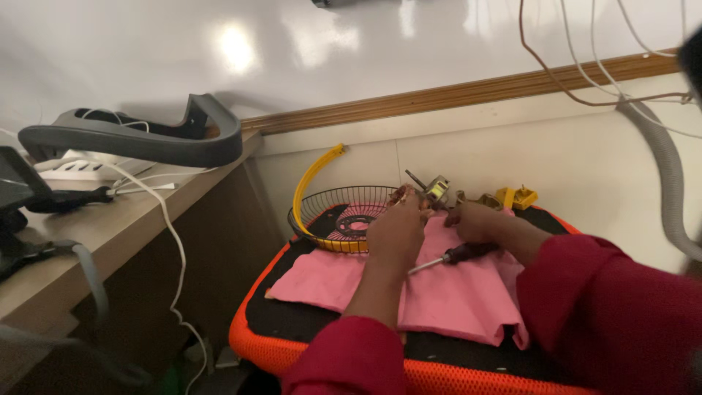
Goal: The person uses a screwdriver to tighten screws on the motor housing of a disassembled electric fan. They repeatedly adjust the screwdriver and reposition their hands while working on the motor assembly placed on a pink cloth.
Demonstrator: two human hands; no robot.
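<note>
The small metal motor part [436,189] sits at the far edge of the pink cloth [446,296], at about 12 o'clock from both hands. Its thin shaft sticks out toward 10 o'clock, so its long line runs from 10 to 4.

The left hand [397,232] is curled, with its fingertips right at the part. It looks like it holds the part, but the fingers hide the grip. The right hand [475,221] is curled too and touches the part's right side. I cannot tell what it pinches. The 2 hands are about equally near.

A screwdriver [455,257] with a dark handle lies on the cloth between the 2 hands, its tip pointing to 8 o'clock. No hand holds it.

A wire fan guard [333,212] with a yellow rim lies at 10 o'clock from the left hand. Small yellow pieces [516,197] sit at 1 o'clock from the right hand.
</note>
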